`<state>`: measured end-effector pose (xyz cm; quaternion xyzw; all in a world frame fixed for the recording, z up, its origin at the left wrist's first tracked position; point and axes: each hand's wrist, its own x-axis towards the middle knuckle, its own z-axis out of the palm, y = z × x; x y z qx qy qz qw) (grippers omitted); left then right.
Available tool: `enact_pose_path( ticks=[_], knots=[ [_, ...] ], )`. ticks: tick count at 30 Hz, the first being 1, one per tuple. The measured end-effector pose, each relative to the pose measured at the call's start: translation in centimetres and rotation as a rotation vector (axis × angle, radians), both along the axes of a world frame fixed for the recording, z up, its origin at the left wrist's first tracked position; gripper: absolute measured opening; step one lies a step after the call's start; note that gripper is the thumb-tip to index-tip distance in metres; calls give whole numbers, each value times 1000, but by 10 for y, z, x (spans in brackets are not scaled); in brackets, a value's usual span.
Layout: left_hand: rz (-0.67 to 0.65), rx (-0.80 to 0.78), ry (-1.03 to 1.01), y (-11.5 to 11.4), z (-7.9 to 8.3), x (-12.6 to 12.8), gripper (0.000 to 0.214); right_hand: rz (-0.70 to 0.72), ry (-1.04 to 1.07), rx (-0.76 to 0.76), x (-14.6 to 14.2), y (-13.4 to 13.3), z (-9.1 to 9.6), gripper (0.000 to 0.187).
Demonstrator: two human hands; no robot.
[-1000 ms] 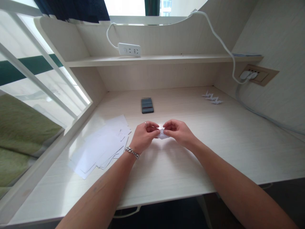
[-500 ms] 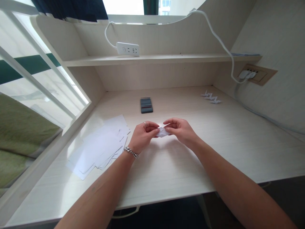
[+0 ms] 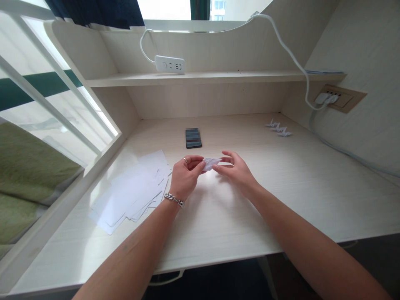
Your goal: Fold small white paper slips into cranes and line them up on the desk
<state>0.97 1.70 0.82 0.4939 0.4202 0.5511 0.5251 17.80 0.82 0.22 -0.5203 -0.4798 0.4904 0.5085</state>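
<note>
A small folded white paper is held just above the desk, its left end pinched between the thumb and fingers of my left hand. My right hand is at the paper's right end with thumb and fingers spread apart; the thumb tip lies close to the lower edge, and I cannot tell whether it touches. Several small folded paper cranes stand in a group at the back right of the desk. To the left of my left hand, loose white paper sheets lie overlapping.
Behind my hands a dark, phone-like object with a blurred surface lies flat on the desk. A white power strip sits on the shelf above, its cable hanging down to a wall socket at the right.
The folded paper has risen slightly away from me in my left hand. My right hand's fingers have loosened from its right end and spread apart.
</note>
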Motion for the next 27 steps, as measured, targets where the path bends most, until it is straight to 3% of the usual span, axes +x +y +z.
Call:
enact_pose_path(
  ticks=[5, 9, 12, 16, 19, 23, 27],
  knots=[
    [-7, 15, 7, -1, -1, 1, 33, 158, 231, -94, -7, -4, 4, 68],
    [-40, 12, 27, -3, -1, 2, 34, 102, 267, -78, -6, -1, 2, 62],
    [-41, 7, 45, -4, -1, 4, 34, 11, 158, 24, -7, 1, -2, 55],
    [41, 39, 70, -3, -4, 5, 33, -216, -199, 287, -11, -3, -6, 37],
    [139, 76, 109, -2, -6, 6, 33, -266, -248, 353, -15, -7, -6, 32],
    [178, 123, 167, -6, -5, 7, 30, -78, -195, 354, -18, -9, -5, 23],
    [83, 178, 316, -14, -2, 11, 23, 91, -58, 278, -17, -6, -4, 31]
  ],
)
